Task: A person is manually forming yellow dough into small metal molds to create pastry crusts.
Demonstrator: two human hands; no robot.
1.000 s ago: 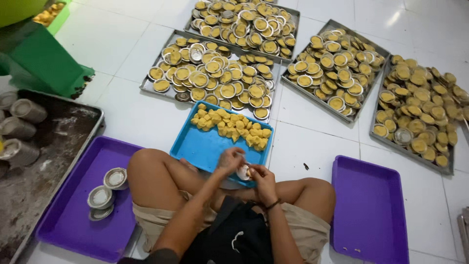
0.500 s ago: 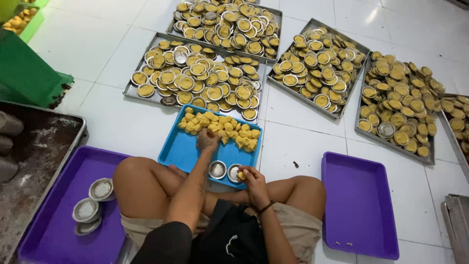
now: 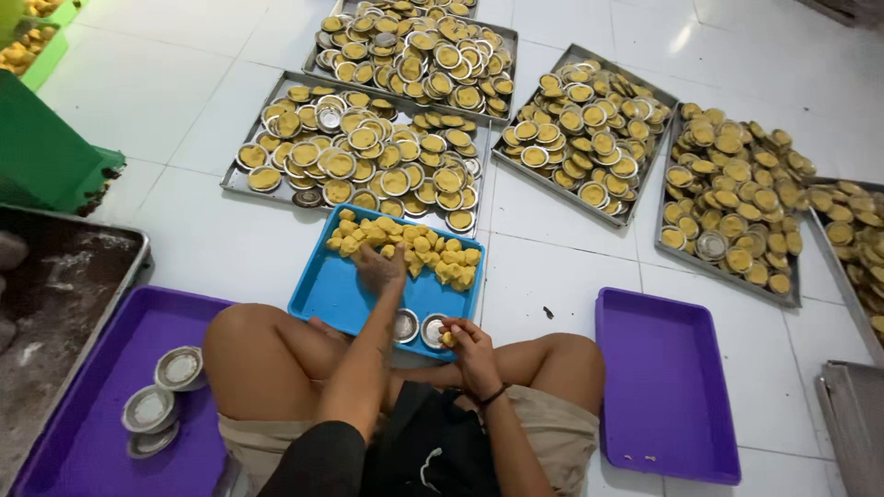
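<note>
While metal trays (image 3: 241, 187) crowd around, left hand (image 3: 379, 269) touches cakes (image 3: 414, 248).

A single head-worn camera looks steeply down and forward from close above the seated person's lap, across the white tiled floor (image 3: 184, 230) toward its far edge.

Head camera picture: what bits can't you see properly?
- Left hand: its palm is turned down on the yellow pieces, so any grip is hidden.
- Right hand: fingers cover most of the yellow bit it holds.
- Far-right metal tray: cut off by the frame edge.
</note>
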